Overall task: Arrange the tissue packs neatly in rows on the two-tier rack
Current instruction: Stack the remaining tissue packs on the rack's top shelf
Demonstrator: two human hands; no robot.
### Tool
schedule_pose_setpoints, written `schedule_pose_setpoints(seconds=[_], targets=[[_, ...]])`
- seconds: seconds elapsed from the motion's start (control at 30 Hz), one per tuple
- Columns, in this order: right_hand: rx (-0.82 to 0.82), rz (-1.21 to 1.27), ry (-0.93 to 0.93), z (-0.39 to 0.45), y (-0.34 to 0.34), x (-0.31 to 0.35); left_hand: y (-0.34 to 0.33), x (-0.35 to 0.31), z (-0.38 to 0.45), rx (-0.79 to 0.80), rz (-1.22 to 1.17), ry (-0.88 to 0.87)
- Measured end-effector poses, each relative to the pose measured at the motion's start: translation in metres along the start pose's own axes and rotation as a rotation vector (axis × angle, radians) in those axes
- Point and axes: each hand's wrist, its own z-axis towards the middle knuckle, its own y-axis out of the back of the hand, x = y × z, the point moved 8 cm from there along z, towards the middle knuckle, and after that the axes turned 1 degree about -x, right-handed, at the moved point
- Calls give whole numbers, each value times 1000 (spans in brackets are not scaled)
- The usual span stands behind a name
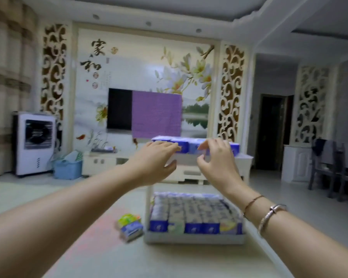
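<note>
While both arms stretch forward over the white two-tier rack (pixel 148 201), the left hand (pixel 155 163) lies flat with its fingers straight, the fingertips touching the near edge of the blue tissue packs on the top tier (pixel 189 144), thumb hanging loose beneath the shelf edge. The right hand (pixel 215 163) reaches toward the same row with its fingers bent and spread; it sits just at the packs, but the picture is blurred and I cannot tell whether it pinches one or merely hovers at it. Two bracelets (pixel 269 215) ring the right wrist. Those top packs stand in a single row along the far side of the upper shelf. Below, the lower tier is packed full with tissue packs in tight rows (pixel 195 211), blue-and-white faces turned to the front, one or two paler greenish ones among them. On the pale floor just beside the rack's left corner lie two loose packs, a blue one (pixel 131 231) and a yellow-green one (pixel 128 218) touching behind it. Farther off, a television (pixel 120 109) hangs on a painted flower wall, half covered by a purple cloth (pixel 157 115). A white air cooler (pixel 35 142) stands at the left by the curtains, with a light blue basket (pixel 67 169) near it, and a long low white cabinet (pixel 100 163) runs under the screen. Dark chairs (pixel 327 167) stand at the right.
</note>
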Motion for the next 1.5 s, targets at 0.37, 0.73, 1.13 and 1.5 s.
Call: schedule_pose_setpoints(seconds=[0.37,0.73,1.13,1.5], targets=[[638,163,-10,-111,-193,145,-19,156,-249,356,-16,523],[812,357,79,-146,-314,235,-42,270,-351,408,-138,867],[987,577,202,-168,-446,425,35,422,-497,297,195,1357],[928,672,45,-159,-475,418,-32,422,-466,29,-268,1192]])
